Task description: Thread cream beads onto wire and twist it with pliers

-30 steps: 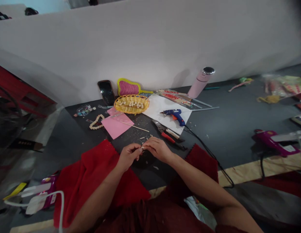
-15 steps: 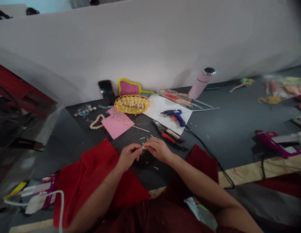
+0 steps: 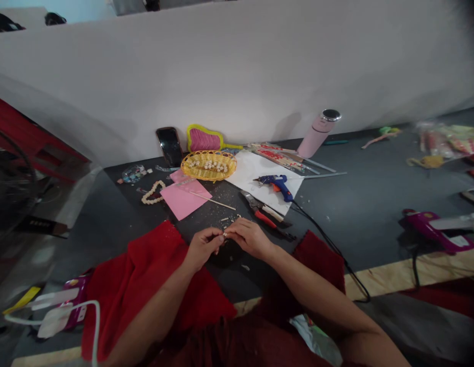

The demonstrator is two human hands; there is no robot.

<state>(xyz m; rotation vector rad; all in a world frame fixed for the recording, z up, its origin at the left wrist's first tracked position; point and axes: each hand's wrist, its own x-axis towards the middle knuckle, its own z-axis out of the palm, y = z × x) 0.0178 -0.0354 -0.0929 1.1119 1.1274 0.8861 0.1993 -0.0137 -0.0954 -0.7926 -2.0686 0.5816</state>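
Note:
My left hand (image 3: 202, 246) and my right hand (image 3: 252, 237) meet over the near part of the dark table, fingertips pinched together. Between them is a tiny cream-coloured piece (image 3: 225, 234), too small to name surely; both hands grip it. Just beyond the fingers lie short pale stick bits (image 3: 225, 219) and crumbs. A thin wooden stick (image 3: 217, 203) rests partly on pink paper (image 3: 187, 200). Pliers with red handles (image 3: 264, 219) lie to the right of the bits. Behind them a blue glue gun (image 3: 277, 184) rests on white paper (image 3: 244, 171).
A yellow wicker basket (image 3: 191, 176) holds small cream pieces. Beside it stand a phone (image 3: 169, 146) and a pink bottle (image 3: 319, 133). A cream heart-shaped ring (image 3: 147, 199) lies left. Red cloth (image 3: 145, 265) covers the left front edge; the glue gun's black cord (image 3: 328, 237) runs off the right front.
The view has shifted very slightly. Both hands stay pinched at the same spot, with hardly any finger movement.

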